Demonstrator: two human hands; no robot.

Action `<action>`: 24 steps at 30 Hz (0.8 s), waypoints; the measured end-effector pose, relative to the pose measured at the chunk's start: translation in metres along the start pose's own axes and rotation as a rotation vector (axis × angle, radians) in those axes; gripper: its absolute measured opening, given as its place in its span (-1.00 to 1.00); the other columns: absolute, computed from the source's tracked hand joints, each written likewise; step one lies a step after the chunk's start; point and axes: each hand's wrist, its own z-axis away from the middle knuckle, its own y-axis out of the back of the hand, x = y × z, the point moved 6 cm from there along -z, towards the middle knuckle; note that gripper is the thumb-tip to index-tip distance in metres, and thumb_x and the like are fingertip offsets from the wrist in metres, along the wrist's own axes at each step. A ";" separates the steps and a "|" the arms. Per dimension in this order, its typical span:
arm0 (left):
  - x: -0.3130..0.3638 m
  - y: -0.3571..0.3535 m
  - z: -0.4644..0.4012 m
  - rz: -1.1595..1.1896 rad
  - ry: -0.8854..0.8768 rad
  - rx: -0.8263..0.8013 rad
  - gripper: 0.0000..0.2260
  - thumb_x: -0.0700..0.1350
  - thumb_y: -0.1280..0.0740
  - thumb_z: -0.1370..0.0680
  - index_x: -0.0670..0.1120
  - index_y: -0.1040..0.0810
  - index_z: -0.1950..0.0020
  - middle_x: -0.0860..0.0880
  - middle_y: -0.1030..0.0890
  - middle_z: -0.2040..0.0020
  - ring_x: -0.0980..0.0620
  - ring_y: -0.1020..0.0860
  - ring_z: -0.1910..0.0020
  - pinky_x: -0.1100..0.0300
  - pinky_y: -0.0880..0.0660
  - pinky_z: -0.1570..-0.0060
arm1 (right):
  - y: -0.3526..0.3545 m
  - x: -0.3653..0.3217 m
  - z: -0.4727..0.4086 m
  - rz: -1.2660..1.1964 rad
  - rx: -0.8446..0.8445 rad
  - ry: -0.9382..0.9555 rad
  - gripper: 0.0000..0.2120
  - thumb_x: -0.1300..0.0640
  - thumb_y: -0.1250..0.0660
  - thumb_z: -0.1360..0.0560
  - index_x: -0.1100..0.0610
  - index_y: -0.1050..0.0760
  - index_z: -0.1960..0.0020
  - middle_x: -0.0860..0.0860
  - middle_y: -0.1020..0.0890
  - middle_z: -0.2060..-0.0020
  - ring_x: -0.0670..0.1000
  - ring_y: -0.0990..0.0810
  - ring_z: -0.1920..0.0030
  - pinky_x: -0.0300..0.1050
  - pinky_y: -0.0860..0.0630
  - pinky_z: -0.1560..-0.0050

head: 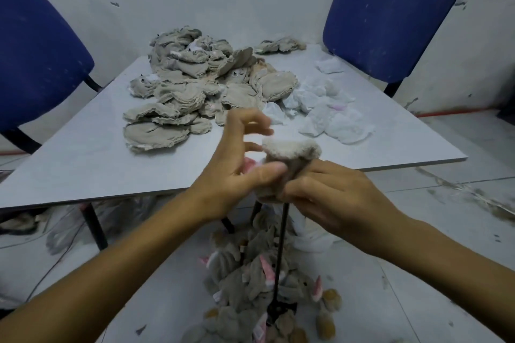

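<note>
A heap of beige fabric shells [195, 86] lies on the grey table [83, 159], and just in front of its near edge the left hand [234, 172] pinches the fuzzy plush piece [289, 153] with its thumb, its other fingers loosely curled above. The piece sits atop a thin black rod [281, 245], and the right hand [328, 198] grips its lower end with curled fingers, white scraps [328, 111] lying beyond

I can't see the lower half of the plush piece [291, 151], buried in my right hand [331, 198]; left hand [231, 172] fingers [250, 117] are blurred.
</note>
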 end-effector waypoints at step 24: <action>-0.018 0.001 -0.002 -0.029 0.004 -0.073 -0.84 -0.05 -0.52 -0.42 -0.09 -0.60 0.14 0.01 -0.59 0.22 0.04 -0.55 0.24 0.11 -0.49 0.26 | 0.006 0.044 0.004 -0.169 0.006 -0.406 -0.63 -0.15 -0.47 -0.38 0.09 -0.60 -0.03 -0.15 -0.64 0.17 -0.21 -0.55 0.18 -0.34 -0.41 0.19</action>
